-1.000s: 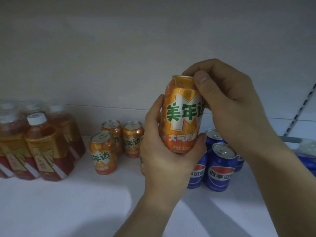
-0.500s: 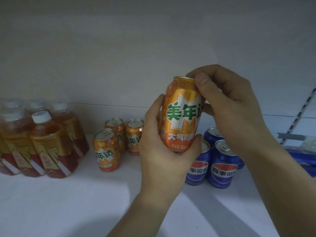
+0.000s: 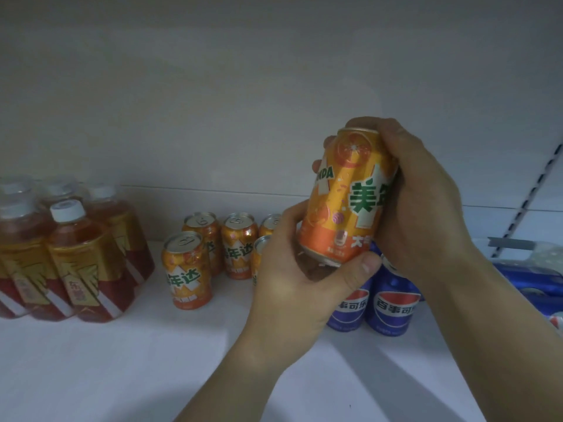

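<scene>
White shelf (image 3: 91,360), pale back wall (image 3: 213,102); left hand (image 3: 298,284), right hand (image 3: 420,208) both grip orange can (image 3: 344,202)

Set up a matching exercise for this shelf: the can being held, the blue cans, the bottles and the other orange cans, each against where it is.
Things
1. held can
2. blue cans
3. bottles
4. standing orange cans

Places
A. far left of the shelf
B. mid-shelf, just left of the left hand
C. off the shelf, tilted, gripped by the left hand and the right hand
D. on the shelf, partly hidden behind the right hand's forearm

Pairs: 1-C, 2-D, 3-A, 4-B
</scene>
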`<state>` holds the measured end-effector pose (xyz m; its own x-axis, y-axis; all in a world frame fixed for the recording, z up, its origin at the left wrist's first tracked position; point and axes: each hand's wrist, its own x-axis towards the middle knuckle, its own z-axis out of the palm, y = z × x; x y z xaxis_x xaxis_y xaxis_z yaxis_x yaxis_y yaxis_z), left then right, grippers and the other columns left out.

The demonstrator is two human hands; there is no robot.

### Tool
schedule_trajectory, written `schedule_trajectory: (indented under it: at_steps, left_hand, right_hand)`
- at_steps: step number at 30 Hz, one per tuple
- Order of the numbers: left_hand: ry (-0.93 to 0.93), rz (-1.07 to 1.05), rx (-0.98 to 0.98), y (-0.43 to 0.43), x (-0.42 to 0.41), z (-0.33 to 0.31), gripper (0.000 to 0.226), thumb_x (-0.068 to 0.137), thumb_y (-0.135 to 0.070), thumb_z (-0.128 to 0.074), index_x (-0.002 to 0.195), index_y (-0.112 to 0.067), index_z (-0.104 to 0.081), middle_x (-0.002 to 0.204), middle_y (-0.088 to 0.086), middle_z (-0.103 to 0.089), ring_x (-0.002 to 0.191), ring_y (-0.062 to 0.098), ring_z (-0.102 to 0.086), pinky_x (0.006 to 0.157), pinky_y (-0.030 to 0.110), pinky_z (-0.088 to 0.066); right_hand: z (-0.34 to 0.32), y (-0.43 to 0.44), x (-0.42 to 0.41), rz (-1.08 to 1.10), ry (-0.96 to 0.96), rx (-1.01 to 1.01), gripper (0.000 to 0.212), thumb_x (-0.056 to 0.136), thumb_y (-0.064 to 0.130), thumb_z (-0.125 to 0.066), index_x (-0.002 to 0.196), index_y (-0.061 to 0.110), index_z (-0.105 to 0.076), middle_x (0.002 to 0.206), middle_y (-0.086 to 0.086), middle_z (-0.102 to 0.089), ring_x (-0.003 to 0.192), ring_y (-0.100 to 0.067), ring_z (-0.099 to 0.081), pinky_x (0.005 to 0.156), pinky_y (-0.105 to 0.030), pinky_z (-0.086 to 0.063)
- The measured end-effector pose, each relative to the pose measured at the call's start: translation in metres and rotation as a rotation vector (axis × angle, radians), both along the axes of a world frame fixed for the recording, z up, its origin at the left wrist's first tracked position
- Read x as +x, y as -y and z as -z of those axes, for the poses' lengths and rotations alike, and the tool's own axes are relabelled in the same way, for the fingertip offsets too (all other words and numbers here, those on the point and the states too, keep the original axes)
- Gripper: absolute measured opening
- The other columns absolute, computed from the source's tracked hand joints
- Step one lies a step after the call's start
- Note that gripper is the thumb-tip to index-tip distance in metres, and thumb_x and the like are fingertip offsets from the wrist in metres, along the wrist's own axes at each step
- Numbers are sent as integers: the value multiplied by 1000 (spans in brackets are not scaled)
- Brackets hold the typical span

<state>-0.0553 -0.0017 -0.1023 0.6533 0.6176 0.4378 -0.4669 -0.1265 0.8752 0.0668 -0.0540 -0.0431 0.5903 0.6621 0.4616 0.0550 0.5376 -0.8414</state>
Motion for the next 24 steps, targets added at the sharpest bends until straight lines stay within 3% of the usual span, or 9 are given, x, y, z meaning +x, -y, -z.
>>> schedule_trajectory:
  at_steps: [3,7,13,17,24]
  left_hand:
    - [14,-91,35,2,3,2,77,59,-18,-87,129,-23,-54,116,-6,-71,102,11,-72,78,21,-58]
    - [-13,-259,135,2,6,7,81,56,-22,-93,124,-40,-52,117,-21,-65,109,5,-67,84,27,-60]
    - [-45,-462,290,4,8,10,91,56,-27,-98,128,-48,-46,122,-33,-56,116,-1,-59,90,33,-59]
    - [-52,-411,276,10,8,5,86,49,-42,-92,123,-50,-48,117,-35,-58,110,-7,-61,84,21,-57]
    - [-16,-140,98,13,10,1,77,49,-25,-90,118,-33,-57,109,-19,-72,99,4,-72,77,19,-58]
  right_hand:
    - [-1,-1,0,-4,29,-17,31,98,37,-54,114,16,-71,123,-16,-72,117,-41,-68,103,-63,-52]
    - [-1,-1,0,-22,21,-32,35,95,40,-56,116,15,-68,121,-15,-73,114,-37,-70,101,-57,-55]
    - [-2,3,1,20,11,-56,33,87,39,-65,111,17,-70,115,-14,-75,110,-37,-72,96,-53,-59]
    - [-4,7,4,36,17,-60,34,87,36,-69,113,14,-69,113,-15,-76,106,-38,-73,91,-49,-62]
    - [-7,13,7,-18,-27,-4,30,86,30,-65,109,10,-67,107,-19,-74,100,-41,-72,82,-44,-62]
